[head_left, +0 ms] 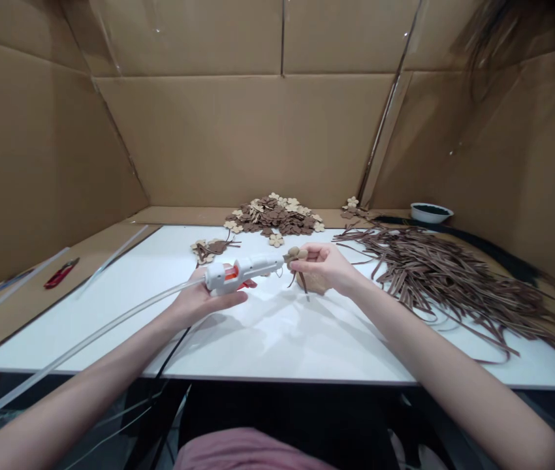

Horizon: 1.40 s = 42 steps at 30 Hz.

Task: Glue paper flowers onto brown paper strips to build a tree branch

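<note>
White plastic sits in your left hand (205,304), which is closed around the glue gun (258,269); a long glue stick (125,316) trails from its back. Your right hand (325,264) pinches a tan flower (297,252) right at the nozzle, above the white tabletop (277,356); whether nozzle and petals touch cannot be told. Beyond your hands lies a heap of flower cut-outs (277,215), and brown strips (454,274) spread to your right.

The glue gun (260,266) is white with a red trigger (247,284). At its tip, the flower (294,251) is tan; beyond it, the flower pile (280,215) mixes brown and cream; right of it, brown strips (454,274).
</note>
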### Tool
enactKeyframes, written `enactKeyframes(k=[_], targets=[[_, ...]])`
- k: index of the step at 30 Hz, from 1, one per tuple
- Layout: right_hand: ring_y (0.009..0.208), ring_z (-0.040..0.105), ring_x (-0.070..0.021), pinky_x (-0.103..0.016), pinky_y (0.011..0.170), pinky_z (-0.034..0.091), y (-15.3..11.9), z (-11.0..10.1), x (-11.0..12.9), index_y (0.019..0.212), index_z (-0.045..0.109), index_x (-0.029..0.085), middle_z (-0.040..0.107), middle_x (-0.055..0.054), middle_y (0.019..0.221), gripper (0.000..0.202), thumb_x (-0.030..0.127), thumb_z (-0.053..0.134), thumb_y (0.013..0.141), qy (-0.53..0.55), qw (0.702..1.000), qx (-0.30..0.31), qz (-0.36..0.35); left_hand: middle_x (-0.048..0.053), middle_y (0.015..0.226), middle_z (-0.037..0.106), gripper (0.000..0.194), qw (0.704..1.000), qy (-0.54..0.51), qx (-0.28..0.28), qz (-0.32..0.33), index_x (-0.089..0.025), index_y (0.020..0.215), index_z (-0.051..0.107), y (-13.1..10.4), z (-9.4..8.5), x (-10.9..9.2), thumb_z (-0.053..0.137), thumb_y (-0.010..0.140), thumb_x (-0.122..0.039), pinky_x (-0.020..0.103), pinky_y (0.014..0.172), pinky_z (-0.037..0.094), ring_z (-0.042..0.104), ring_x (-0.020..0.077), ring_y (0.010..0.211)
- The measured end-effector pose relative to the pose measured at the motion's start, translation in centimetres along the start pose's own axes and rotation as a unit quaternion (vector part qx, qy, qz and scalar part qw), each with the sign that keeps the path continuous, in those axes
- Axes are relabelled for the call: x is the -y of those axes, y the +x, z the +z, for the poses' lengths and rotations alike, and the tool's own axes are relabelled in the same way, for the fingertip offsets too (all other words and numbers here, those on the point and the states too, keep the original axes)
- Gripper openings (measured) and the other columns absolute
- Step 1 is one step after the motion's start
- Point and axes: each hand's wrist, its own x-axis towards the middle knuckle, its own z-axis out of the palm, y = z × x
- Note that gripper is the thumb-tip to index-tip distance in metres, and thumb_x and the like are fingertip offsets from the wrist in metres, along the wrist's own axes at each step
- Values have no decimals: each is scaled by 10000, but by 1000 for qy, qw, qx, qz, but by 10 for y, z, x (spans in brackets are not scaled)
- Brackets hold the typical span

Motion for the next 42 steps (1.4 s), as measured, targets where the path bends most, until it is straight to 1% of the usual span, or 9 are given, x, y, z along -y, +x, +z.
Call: enactKeyframes(k=[3,8,12,15,21,26,31,37,42], targets=[[701,661,-161,-286,686,495,0,1,0,827,726,159,719,-39,759,337,333,866,575,17,1000,1,8,86,962,752,292,1000,-2,-10,-6,-190,908,766,0,0,1,743,728,-418,285,698,537,682,251,837],[685,657,-162,-284,655,487,-2,2,1,822,723,156,717,-39,750,344,338,868,569,19,1000,1,7,80,913,749,290,1000,-1,-5,-15,-185,878,760,0,2,2,733,722,-428,267,635,517,667,230,770],[666,653,-159,-276,630,483,-3,3,3,805,721,156,716,-38,733,334,327,873,562,23,1000,1,6,75,883,746,274,1000,-7,-9,-27,-183,859,756,-1,2,0,734,722,-419,258,618,506,659,218,745],[656,653,-157,-273,618,484,-3,3,2,810,722,163,716,-34,727,323,320,872,570,34,999,7,4,69,847,736,256,1000,-2,-13,-20,-179,845,751,-1,2,-2,729,732,-408,255,614,497,649,208,727],[720,685,-186,-306,691,515,-2,3,-4,851,733,164,739,-62,788,359,364,873,587,15,1000,-2,-21,49,770,709,221,1000,13,-18,-11,-176,796,726,-1,2,-3,717,738,-389,249,591,482,624,182,667],[744,695,-200,-319,698,532,-2,3,-3,864,739,170,750,-77,822,366,382,868,594,7,999,1,-37,40,767,706,242,1000,19,-18,-14,-188,790,711,-2,3,0,721,737,-423,257,604,490,629,189,674],[759,699,-204,-316,687,536,-4,3,-1,858,736,173,748,-72,814,356,370,868,593,10,999,5,-34,38,748,696,229,999,8,-20,-25,-191,768,702,-1,4,-2,728,722,-414,262,595,485,625,188,662],[764,693,-234,-332,633,539,-5,2,0,841,724,188,736,-72,795,387,417,878,570,-11,999,0,-35,45,761,693,285,998,3,-37,-53,-177,777,683,-4,6,-4,744,696,-442,270,612,485,632,193,692],[747,686,-233,-332,611,538,-6,3,0,833,720,194,726,-65,774,381,408,884,565,-7,999,0,-31,46,732,684,303,997,5,-39,-68,-162,754,669,-4,6,-4,749,674,-443,270,601,483,630,192,674]])
